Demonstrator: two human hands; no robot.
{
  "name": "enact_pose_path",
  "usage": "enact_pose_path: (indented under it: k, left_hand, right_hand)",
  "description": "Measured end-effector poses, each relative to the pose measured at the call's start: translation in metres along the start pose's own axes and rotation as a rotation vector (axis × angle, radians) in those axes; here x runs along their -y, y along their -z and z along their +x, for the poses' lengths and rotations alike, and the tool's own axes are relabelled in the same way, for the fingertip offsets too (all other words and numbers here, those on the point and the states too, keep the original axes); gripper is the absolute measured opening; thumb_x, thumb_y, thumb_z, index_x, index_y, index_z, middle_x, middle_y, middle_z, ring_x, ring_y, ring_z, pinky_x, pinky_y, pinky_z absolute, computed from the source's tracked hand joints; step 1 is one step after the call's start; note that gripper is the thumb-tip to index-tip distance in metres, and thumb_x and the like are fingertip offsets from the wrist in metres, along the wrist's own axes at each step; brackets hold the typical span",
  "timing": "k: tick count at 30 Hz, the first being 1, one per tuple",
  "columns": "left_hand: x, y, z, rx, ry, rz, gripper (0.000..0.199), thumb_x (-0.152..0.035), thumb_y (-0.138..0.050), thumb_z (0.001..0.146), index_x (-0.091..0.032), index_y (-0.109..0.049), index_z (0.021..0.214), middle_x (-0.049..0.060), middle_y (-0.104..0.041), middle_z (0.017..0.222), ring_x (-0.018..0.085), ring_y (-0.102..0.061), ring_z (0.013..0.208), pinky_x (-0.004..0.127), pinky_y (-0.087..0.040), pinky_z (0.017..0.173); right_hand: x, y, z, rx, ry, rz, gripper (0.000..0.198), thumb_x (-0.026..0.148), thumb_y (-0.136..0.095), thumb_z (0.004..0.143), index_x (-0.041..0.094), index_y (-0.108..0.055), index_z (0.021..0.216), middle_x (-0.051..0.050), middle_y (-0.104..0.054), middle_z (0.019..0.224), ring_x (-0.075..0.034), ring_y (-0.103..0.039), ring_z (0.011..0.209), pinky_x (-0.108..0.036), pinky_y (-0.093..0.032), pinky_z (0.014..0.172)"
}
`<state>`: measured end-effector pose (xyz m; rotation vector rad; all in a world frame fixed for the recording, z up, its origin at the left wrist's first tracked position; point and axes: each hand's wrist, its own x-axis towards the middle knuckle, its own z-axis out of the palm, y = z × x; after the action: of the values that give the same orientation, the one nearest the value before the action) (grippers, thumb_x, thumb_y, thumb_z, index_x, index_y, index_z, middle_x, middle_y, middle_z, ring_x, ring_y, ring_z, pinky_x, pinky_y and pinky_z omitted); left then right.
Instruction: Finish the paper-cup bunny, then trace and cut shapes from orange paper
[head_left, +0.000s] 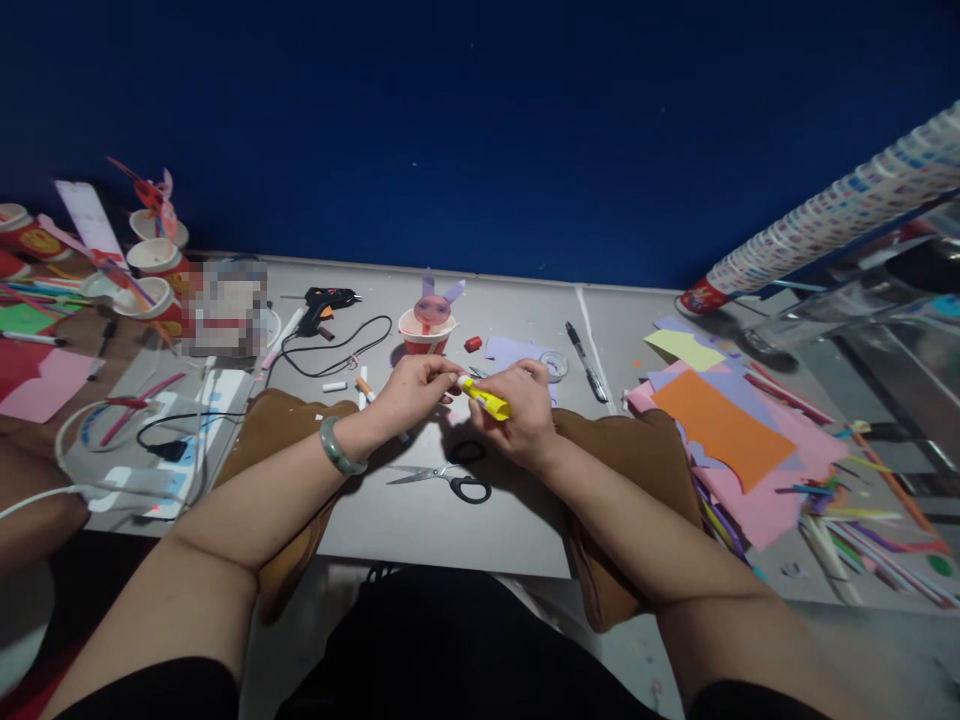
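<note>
My right hand (521, 405) is wrapped round a yellow glue stick (491, 400), its pale tip pointing left. That tip meets the fingertips of my left hand (416, 390), which are pinched together; whatever they hold is too small to make out. Just beyond stands a red and white paper cup (424, 335) with a pink paper face (433, 311) and purple ears. To its right lies a small red cap (472, 344). Black-handled scissors (469, 488) rest below my hands, blades toward the left. Purple paper (514, 348) and a roll of clear tape (555, 366) are past my right hand.
A glue gun (330, 300) with its cord lies back left, near a power strip (169, 480) and decorated cups (161, 260). A black pen (585, 360) lies to the right. Coloured paper (720, 420) and a long stack of cups (840, 205) fill the right side. Brown cushions (630, 480) lie under my forearms.
</note>
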<state>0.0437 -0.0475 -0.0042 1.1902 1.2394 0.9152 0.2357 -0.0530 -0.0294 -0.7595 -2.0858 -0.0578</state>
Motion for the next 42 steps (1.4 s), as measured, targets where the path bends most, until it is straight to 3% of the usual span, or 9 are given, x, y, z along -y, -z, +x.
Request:
enact_pose_path:
  k: [6,10,15,21,24,27,31,34,42]
  left_hand:
    - [0.001,0.004,-0.001,0.040,-0.026,-0.011,0.009,-0.016,-0.070,0.087,-0.013,-0.077,0.082,0.006,-0.077,0.078,0.014,-0.072,0.072,0.024,-0.060,0.066]
    - [-0.001,0.009,0.001,0.026,-0.067,-0.075,0.011,-0.020,-0.069,0.088,-0.013,-0.077,0.087,0.008,-0.078,0.085,0.017,-0.075,0.082,0.028,-0.063,0.072]
    - [-0.002,0.012,0.000,-0.037,-0.299,-0.060,0.017,-0.026,-0.067,0.090,-0.014,-0.079,0.092,0.007,-0.079,0.090,0.015,-0.074,0.085,0.028,-0.063,0.079]
    - [-0.002,0.011,-0.006,-0.065,-0.417,-0.091,0.019,-0.031,-0.071,0.090,-0.016,-0.080,0.097,0.008,-0.082,0.096,0.015,-0.075,0.089,0.027,-0.064,0.080]
    - [-0.003,0.013,-0.004,-0.009,-0.337,-0.174,0.022,-0.036,-0.075,0.088,-0.015,-0.079,0.094,0.007,-0.081,0.092,0.016,-0.075,0.087,0.026,-0.062,0.074]
    - [-0.005,0.016,0.000,0.073,-0.143,-0.255,0.022,-0.034,-0.079,0.084,-0.014,-0.078,0.092,0.008,-0.080,0.089,0.016,-0.076,0.085,0.025,-0.061,0.071]
    - [-0.009,0.017,0.002,0.215,0.162,-0.342,0.012,-0.022,-0.078,0.085,-0.012,-0.074,0.089,0.009,-0.079,0.084,0.015,-0.075,0.075,0.023,-0.059,0.062]
    - [-0.012,0.017,0.002,0.270,0.295,-0.382,0.006,-0.016,-0.074,0.087,-0.011,-0.072,0.086,0.009,-0.077,0.080,0.013,-0.072,0.066,0.020,-0.055,0.052]
    - [-0.010,0.019,0.001,0.424,0.392,-0.368,0.008,-0.015,-0.079,0.081,-0.010,-0.073,0.079,0.007,-0.075,0.071,0.013,-0.071,0.061,0.018,-0.054,0.047]
  right_hand:
    - [-0.005,-0.002,0.000,-0.010,-0.064,-0.064,0.008,0.023,-0.063,0.095,0.023,-0.064,0.103,-0.002,-0.074,0.084,-0.020,-0.066,0.074,-0.042,-0.041,0.088]
    - [-0.013,-0.001,0.000,-0.049,-0.238,0.023,0.008,0.028,-0.065,0.094,0.024,-0.065,0.101,-0.004,-0.076,0.089,-0.023,-0.068,0.080,-0.041,-0.046,0.082]
    - [-0.017,-0.004,-0.002,0.204,-0.472,0.222,0.011,0.022,-0.070,0.079,0.024,-0.063,0.087,0.001,-0.073,0.078,-0.020,-0.064,0.071,-0.034,-0.047,0.071]
    - [-0.018,-0.009,-0.007,0.494,-0.433,0.242,0.016,0.016,-0.075,0.074,0.023,-0.064,0.085,0.001,-0.072,0.079,-0.021,-0.064,0.079,-0.041,-0.048,0.089]
    - [-0.019,-0.009,-0.011,0.587,-0.391,0.227,0.022,0.010,-0.076,0.071,0.024,-0.065,0.085,0.001,-0.072,0.081,-0.022,-0.065,0.084,-0.046,-0.046,0.097]
    - [-0.019,-0.007,-0.010,0.589,-0.347,0.255,0.017,0.016,-0.079,0.076,0.024,-0.065,0.083,0.001,-0.073,0.080,-0.021,-0.066,0.082,-0.048,-0.045,0.101]
    - [-0.015,-0.001,-0.001,0.245,-0.367,0.287,0.009,0.025,-0.073,0.087,0.024,-0.064,0.084,0.000,-0.074,0.081,-0.021,-0.066,0.080,-0.043,-0.048,0.093]
    - [-0.014,0.005,0.006,0.030,-0.348,0.290,0.004,0.027,-0.069,0.093,0.025,-0.068,0.091,-0.001,-0.074,0.080,-0.021,-0.066,0.077,-0.042,-0.050,0.086]
    - [-0.018,0.007,0.006,0.093,-0.126,0.323,0.012,0.027,-0.067,0.097,0.027,-0.075,0.106,-0.003,-0.079,0.089,-0.021,-0.072,0.080,-0.044,-0.050,0.088]
